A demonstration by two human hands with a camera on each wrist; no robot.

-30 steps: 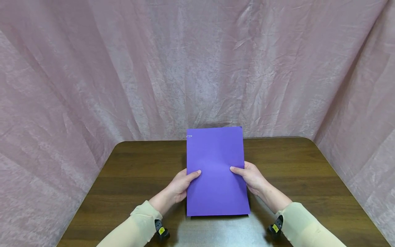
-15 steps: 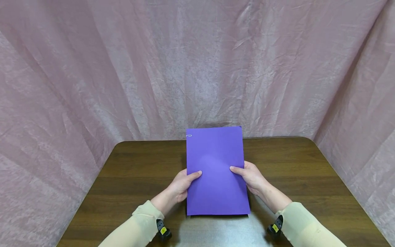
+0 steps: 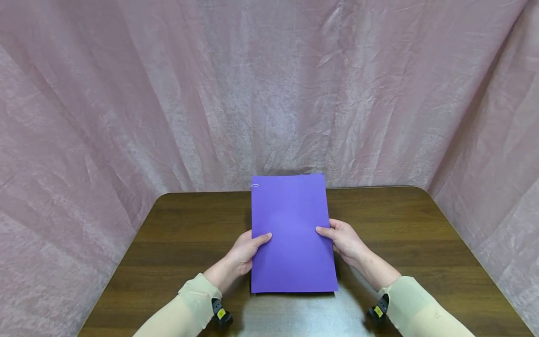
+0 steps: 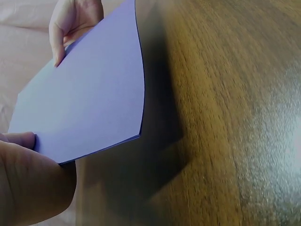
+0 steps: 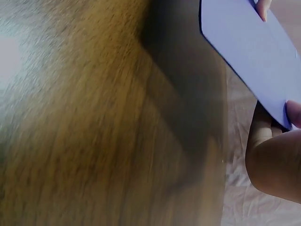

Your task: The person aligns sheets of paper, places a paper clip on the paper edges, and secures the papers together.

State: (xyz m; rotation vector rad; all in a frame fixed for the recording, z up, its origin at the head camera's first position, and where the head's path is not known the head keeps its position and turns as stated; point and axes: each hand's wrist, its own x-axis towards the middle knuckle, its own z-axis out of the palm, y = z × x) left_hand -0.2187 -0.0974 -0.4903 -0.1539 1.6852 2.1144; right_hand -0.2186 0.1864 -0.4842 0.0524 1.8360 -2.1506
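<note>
A purple stack of paper sheets [image 3: 290,262] is held up over the table, with a white paper clip [image 3: 255,185] on its upper left edge. My left hand [image 3: 246,252] grips the left edge, thumb on the front face and fingers behind. On the opposite edge my right hand [image 3: 346,241] pinches the paper in the same way, its thumb pointing inward. In the left wrist view the paper [image 4: 94,89] bows slightly and casts a shadow on the wood below. The fingers behind the paper are mostly hidden.
A dark brown wooden table [image 3: 189,220] with rounded far corners lies beneath the hands. Pink curtains [image 3: 269,93] hang behind it and at both sides. Each wrist wears a small dark camera on a strap, one by the left sleeve [image 3: 193,299].
The paper has shifted slightly left, its top edge most. My left hand has moved a little left with it, while the right hand stays nearly in place.
</note>
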